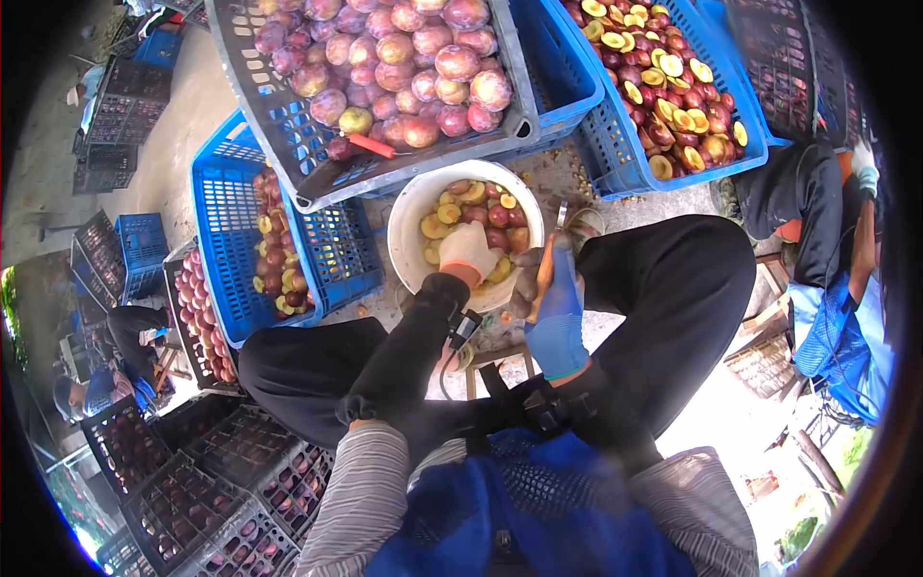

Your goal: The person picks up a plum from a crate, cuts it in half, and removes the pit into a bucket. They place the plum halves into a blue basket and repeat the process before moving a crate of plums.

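A white bucket (398,252) stands between my knees, holding whole plums and cut plum halves (448,213) with yellow flesh. My left hand (469,248), in a white glove, reaches down into it over the fruit; its fingertips are hidden. Beside the bucket's right rim, my right hand (558,306) wears a blue glove with dark, stained fingers. It is closed around the wooden handle of a knife (545,273), whose short metal blade points up and away from me.
Ahead, a grey crate (288,165) of whole plums holds a red-handled tool (371,145). Blue crates with cut plums stand at right (615,165) and left (227,183). Dark stacked crates (183,500) fill the lower left. Another person (817,221) sits at right.
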A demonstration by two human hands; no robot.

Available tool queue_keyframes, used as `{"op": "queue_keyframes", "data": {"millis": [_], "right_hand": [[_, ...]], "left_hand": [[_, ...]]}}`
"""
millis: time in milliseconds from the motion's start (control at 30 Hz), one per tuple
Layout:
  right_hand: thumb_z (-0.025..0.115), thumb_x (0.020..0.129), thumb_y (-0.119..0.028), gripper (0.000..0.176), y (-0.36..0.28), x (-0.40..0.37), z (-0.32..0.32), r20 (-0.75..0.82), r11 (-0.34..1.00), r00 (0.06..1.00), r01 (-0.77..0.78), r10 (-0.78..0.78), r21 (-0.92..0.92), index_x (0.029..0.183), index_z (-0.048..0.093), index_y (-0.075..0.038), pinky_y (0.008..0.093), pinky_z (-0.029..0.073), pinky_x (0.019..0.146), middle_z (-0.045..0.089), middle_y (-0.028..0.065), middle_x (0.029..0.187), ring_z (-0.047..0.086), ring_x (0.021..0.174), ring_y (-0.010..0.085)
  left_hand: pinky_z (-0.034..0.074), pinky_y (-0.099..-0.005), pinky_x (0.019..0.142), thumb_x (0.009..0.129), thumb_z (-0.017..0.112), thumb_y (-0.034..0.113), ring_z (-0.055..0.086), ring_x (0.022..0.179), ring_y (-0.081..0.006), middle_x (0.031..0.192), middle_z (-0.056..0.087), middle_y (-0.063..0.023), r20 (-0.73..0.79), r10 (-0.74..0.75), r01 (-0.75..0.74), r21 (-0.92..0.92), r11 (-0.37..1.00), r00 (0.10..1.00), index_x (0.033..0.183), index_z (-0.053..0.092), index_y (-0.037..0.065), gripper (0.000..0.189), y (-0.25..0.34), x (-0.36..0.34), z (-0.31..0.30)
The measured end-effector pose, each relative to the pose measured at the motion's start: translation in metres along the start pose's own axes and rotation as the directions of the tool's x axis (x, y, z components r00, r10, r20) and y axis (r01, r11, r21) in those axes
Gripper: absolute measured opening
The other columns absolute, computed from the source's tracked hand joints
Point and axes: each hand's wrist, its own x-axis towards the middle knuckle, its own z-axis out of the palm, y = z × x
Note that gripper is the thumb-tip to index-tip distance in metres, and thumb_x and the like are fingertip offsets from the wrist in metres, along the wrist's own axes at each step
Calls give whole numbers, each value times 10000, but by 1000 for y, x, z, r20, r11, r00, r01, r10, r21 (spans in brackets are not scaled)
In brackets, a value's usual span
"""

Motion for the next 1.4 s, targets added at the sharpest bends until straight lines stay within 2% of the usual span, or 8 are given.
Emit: {"op": "queue_keyframes", "data": {"millis": [400, 500, 600, 667, 767, 933, 1067, 1400], "right_hand": [[527, 1004, -595, 559, 11, 3, 1, -57, 995, 998, -21, 15, -101, 903, 628, -54, 299, 358, 394, 439, 5, 545, 418, 403, 145], [531, 1005, -587, 550, 10, 5, -3, -85, 996, 996, -41, 35, -79, 904, 631, -55, 293, 347, 391, 437, 4, 541, 418, 405, 138], [511, 985, -640, 578, 15, 0, 0, -63, 986, 997, -55, 46, -156, 915, 619, -77, 281, 311, 376, 441, -7, 541, 421, 398, 133], [466, 950, -745, 642, 27, 2, -14, 48, 954, 996, -64, 82, -293, 916, 610, -121, 284, 302, 356, 460, -21, 552, 438, 390, 142], [490, 1015, -615, 582, 34, -13, -8, 261, 888, 959, 24, 109, -459, 846, 626, -74, 269, 301, 373, 509, -1, 555, 429, 391, 111], [529, 1049, -481, 521, 62, -21, -4, 507, 644, 862, 398, -18, -654, 859, 696, -25, 320, 415, 499, 621, 27, 632, 558, 530, 109], [520, 1050, -437, 479, 61, -36, 11, 592, 329, 795, 598, -129, -731, 922, 697, -10, 463, 492, 643, 698, 194, 800, 669, 746, 372], [597, 1008, -405, 423, 84, -42, 15, 669, -25, 728, 674, -148, -738, 1037, 720, -1, 479, 512, 711, 698, 257, 866, 669, 822, 447]], "left_hand": [[578, -463, 783, 844, 690, 279, 703, 941, -400, 1201, 594, -249, -47, -160, 155, -93, 983, 986, 1150, 648, 30, 397, 27, 0, -3], [570, -422, 774, 877, 700, 324, 716, 944, -335, 1159, 649, -203, 206, -71, 110, -184, 977, 976, 1213, 633, 11, 464, 4, 5, -21], [561, -363, 755, 897, 704, 350, 711, 888, -237, 1098, 684, -126, 361, 61, 318, -880, 353, 931, 1236, 621, -13, 504, -17, -26, -49], [559, -294, 779, 935, 682, 299, 694, 886, -177, 1136, 672, -80, 261, 199, 272, -962, -32, 945, 1302, 561, -39, 513, -22, -57, -67], [583, -324, 809, 961, 665, 295, 707, 955, -196, 1175, 683, -133, 35, 313, 130, -949, -288, 949, 1399, 475, -51, 590, -28, -96, -88], [581, -309, 766, 1002, 597, 393, 698, 954, -205, 1146, 686, -146, -139, 107, -69, -869, -490, 984, 1375, 505, -23, 566, -13, -144, -119], [577, -328, 737, 1049, 445, 455, 694, 964, -237, 1126, 688, -123, -64, -114, -112, -863, -493, 991, 1261, 592, 9, 515, -10, -156, -119], [555, -416, 662, 1013, 482, 434, 673, 799, -316, 886, 692, -147, 154, -332, -164, -635, -755, 931, 989, 644, 23, 442, -18, -156, -99]]}}
